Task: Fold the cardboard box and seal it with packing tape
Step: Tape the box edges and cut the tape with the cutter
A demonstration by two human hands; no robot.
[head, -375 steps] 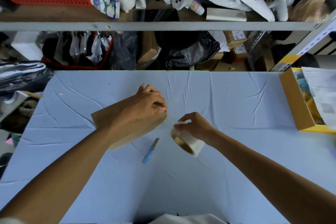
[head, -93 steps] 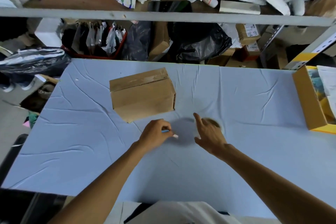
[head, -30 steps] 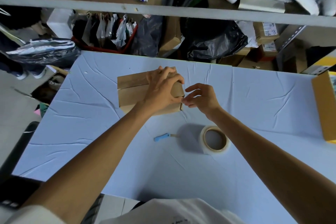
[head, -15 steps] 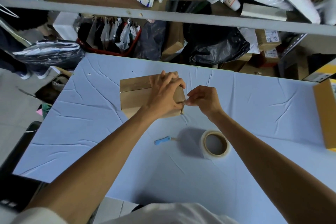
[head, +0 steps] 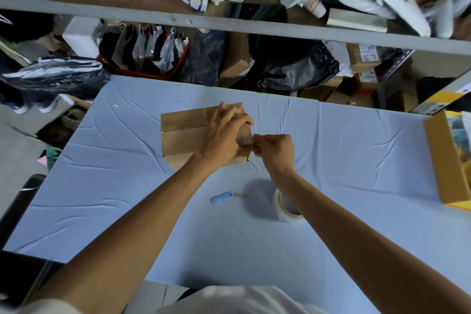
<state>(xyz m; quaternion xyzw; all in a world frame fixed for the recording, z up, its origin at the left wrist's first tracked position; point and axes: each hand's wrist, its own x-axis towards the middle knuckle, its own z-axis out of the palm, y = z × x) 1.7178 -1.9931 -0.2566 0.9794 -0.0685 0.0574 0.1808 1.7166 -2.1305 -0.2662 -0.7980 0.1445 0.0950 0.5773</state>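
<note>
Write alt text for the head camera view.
A person's left hand holds a cardboard box on a blue-covered table while the right hand pinches its right end. A tape roll and blue cutter lie nearer the person.

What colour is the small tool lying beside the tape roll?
Light blue; the small tool shows best in the head view.

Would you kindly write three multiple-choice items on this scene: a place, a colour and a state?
1. The tape roll lies: A) on the table, nearer the person than the cardboard box; B) on a chair; C) atop the box.
2. The cutter handle is: A) red; B) blue; C) green.
3. The left hand: A) hangs idle; B) lifts the roll; C) holds the box from above.
Answers: 1 A, it sits on the table by the forearm; 2 B, plainly blue; 3 C, fingers curl over the box.
</note>
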